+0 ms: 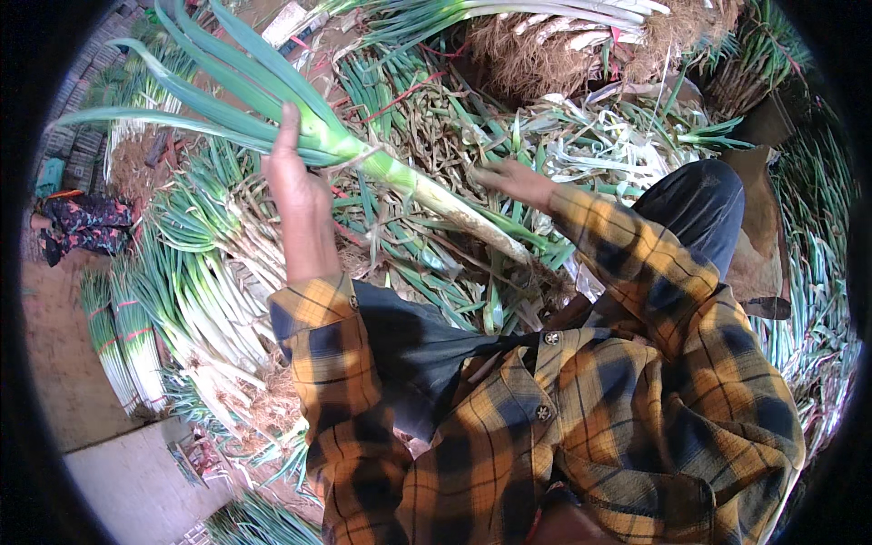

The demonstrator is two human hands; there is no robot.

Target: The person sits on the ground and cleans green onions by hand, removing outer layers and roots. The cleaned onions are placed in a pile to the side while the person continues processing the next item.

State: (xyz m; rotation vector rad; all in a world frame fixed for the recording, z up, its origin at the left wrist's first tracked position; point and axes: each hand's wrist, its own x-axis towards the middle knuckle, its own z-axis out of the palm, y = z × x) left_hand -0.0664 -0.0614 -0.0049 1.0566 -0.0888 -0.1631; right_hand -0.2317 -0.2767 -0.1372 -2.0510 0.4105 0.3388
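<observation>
A large green onion [436,194] slants across the view, its broad green leaves to the upper left and its pale, dirt-streaked stalk running down to the roots at lower right. My left hand [296,174] grips it where the leaves fan out, thumb on the near side. Just above the stalk and apart from it is my right hand [514,182], its fingers pointing left over the litter. Blur and the turn of the hand hide whether anything is between those fingers. Beneath both hands spreads a heap of stripped onion leaves [436,129].
Trimmed onions [218,300] lie piled at left, beside tied bundles [133,340]. A rooty onion pile [545,48] stands at the top, and more onions [811,238] line the right. My bent knee [698,204] is beside my right arm. Another person's patterned trouser legs [88,221] show far left.
</observation>
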